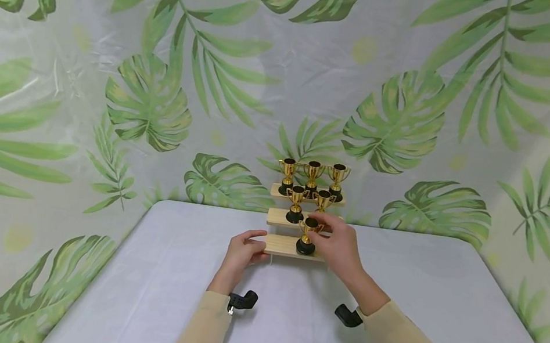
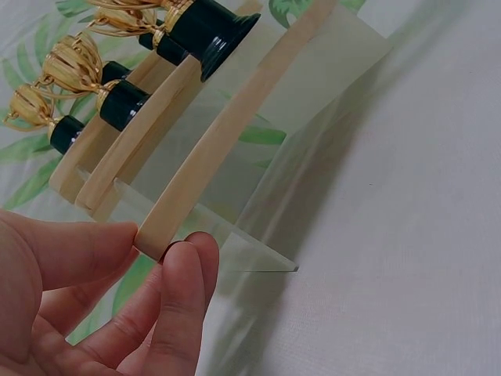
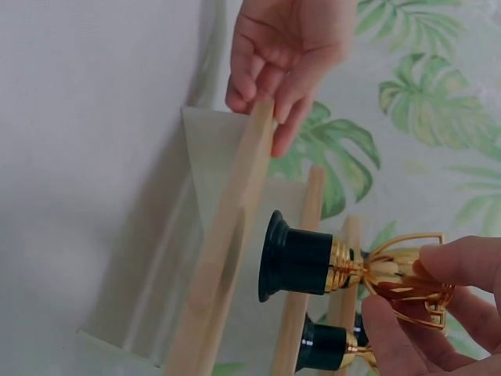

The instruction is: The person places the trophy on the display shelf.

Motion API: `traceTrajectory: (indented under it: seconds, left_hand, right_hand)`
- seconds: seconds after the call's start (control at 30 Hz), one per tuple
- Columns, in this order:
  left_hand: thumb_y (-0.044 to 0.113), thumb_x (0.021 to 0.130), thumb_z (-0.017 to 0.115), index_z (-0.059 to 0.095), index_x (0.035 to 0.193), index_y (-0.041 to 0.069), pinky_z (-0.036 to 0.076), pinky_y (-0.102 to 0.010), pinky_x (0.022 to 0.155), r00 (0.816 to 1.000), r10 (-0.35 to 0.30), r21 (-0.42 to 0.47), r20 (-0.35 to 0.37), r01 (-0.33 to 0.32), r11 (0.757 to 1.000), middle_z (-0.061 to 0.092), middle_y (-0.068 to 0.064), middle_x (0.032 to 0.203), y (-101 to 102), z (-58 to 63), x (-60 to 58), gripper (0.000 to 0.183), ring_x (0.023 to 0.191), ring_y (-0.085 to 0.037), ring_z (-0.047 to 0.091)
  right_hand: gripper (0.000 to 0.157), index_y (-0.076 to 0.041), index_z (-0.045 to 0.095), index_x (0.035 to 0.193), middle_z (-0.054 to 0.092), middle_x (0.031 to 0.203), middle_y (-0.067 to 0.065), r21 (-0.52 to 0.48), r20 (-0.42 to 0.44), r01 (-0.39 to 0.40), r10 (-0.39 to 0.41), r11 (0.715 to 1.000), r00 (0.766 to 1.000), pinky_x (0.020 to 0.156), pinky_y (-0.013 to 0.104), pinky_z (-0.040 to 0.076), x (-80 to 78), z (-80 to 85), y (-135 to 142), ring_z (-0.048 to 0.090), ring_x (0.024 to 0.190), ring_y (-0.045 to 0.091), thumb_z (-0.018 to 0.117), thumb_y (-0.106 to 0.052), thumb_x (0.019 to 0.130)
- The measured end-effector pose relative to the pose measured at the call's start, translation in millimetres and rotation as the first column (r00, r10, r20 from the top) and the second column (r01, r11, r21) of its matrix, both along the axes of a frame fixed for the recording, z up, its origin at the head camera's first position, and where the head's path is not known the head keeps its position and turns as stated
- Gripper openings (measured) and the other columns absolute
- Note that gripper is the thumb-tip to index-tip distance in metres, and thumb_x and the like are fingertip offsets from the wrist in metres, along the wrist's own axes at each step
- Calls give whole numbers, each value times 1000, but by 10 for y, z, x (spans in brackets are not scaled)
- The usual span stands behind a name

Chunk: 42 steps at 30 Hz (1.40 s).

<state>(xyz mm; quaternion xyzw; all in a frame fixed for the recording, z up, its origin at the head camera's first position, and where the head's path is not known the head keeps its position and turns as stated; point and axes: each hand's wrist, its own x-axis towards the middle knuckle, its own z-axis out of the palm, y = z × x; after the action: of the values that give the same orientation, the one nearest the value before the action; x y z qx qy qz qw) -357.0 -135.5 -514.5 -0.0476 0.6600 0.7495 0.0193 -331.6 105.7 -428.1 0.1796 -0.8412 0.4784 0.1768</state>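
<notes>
My right hand pinches a small gold trophy cup with a black base by its bowl. In the right wrist view that trophy hangs a little off the lowest wooden board, a gap showing under its base. My left hand is at the left end of the lowest board; in the left wrist view, thumb and fingers pinch the board at its tip. Two like trophies stand on the middle board, one partly behind my right hand. Three more stand on the top board.
Translucent side panels carry the three stepped boards. The rack stands on a white-covered table, near its back edge. Behind hangs a leaf-patterned curtain. A black wrist mount sits on each forearm.
</notes>
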Motion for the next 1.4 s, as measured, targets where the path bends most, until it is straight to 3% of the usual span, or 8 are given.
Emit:
traceTrajectory:
  seconds: [0.43, 0.63, 0.87, 1.4]
  left_hand:
    - [2, 93, 68, 63, 133, 0, 60, -42, 84, 1000, -7, -2, -6, 7, 1000, 71, -17, 100, 5, -16, -3, 40, 82, -24, 71]
    - [1, 93, 67, 62, 133, -1, 61, -36, 78, 1000, -12, 2, -7, 12, 1000, 71, -16, 98, 42, -43, 28, 40, 80, -23, 72]
    - [0, 94, 65, 63, 133, 0, 60, -42, 84, 1000, -6, -2, -13, 6, 1000, 66, -29, 113, 19, 9, 7, 39, 80, -24, 72]
    - [0, 93, 66, 64, 132, 1, 60, -39, 82, 1000, 1, -7, -1, -1, 1000, 66, -28, 112, 2, 23, -32, 39, 77, -20, 71]
  right_hand:
    - [38, -20, 71, 122, 69, 115, 2, 23, 15, 9, -9, 1000, 1000, 79, 36, 60, -52, -18, -25, 69, 96, 20, 79, -7, 87]
    - [39, -20, 72, 122, 69, 116, 1, 32, 26, 22, -23, 999, 999, 76, 36, 60, -48, -59, -4, 69, 94, 19, 79, -7, 86]
    - [41, -14, 71, 126, 70, 112, 1, 52, 37, 22, -24, 998, 999, 69, 35, 58, -109, -77, -42, 70, 90, 19, 79, -8, 86]
    - [40, -18, 71, 126, 70, 105, -1, 70, 25, 38, -39, 997, 999, 70, 36, 59, -196, -115, -62, 70, 88, 17, 79, -12, 88]
